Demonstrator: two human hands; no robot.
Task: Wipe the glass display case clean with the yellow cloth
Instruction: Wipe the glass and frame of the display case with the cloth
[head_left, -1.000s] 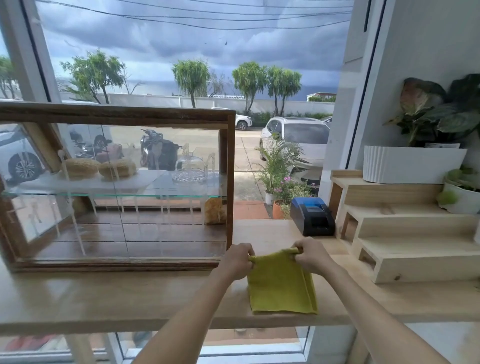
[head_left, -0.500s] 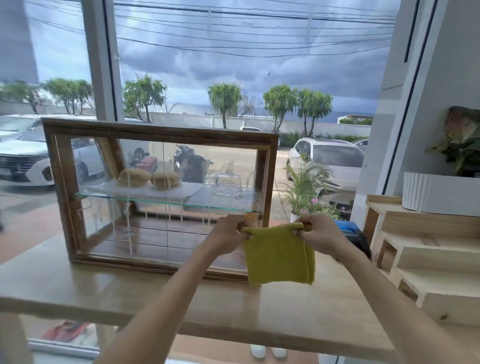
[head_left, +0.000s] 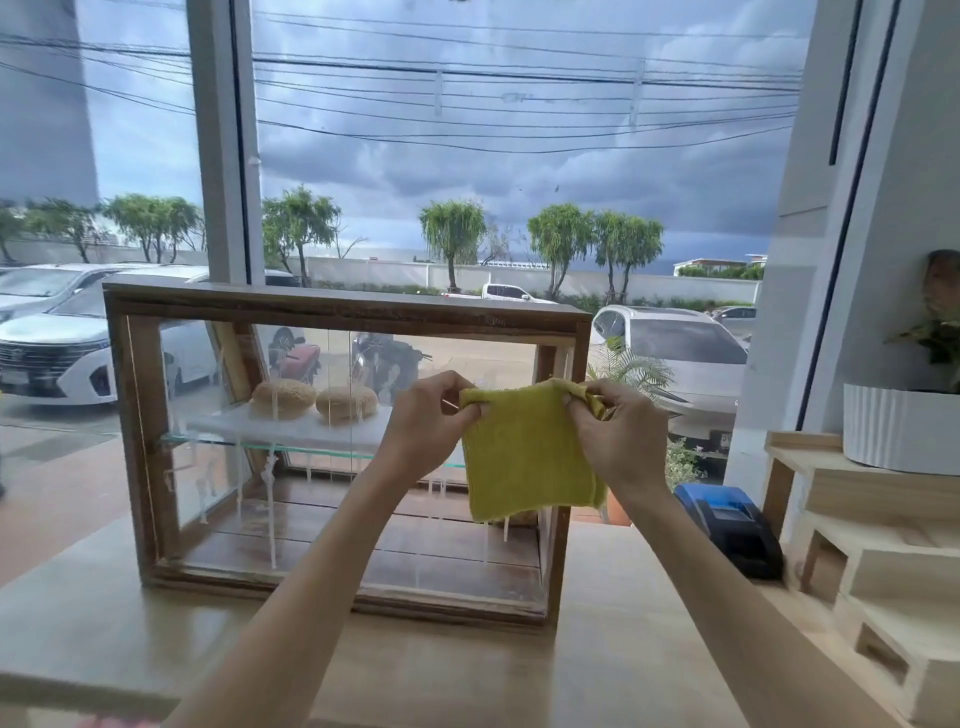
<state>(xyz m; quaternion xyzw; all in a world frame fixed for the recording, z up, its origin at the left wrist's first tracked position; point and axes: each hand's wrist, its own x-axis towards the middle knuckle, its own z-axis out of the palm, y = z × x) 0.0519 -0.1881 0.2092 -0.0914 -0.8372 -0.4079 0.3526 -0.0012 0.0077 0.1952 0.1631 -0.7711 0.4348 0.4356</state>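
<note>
Wooden-framed glass display case (head_left: 332, 312) on the counter (head_left: 104, 623), white streaks running down its front pane. Left hand (head_left: 423, 421) and right hand (head_left: 618, 431) each pinch a top corner of the yellow cloth (head_left: 527, 452), hanging before the case's right half.

A blue-and-black printer (head_left: 730, 530) sits beside pale wooden steps (head_left: 878, 566) bearing a white planter (head_left: 901, 428).

Plant (head_left: 943, 332) cut off, right edge
</note>
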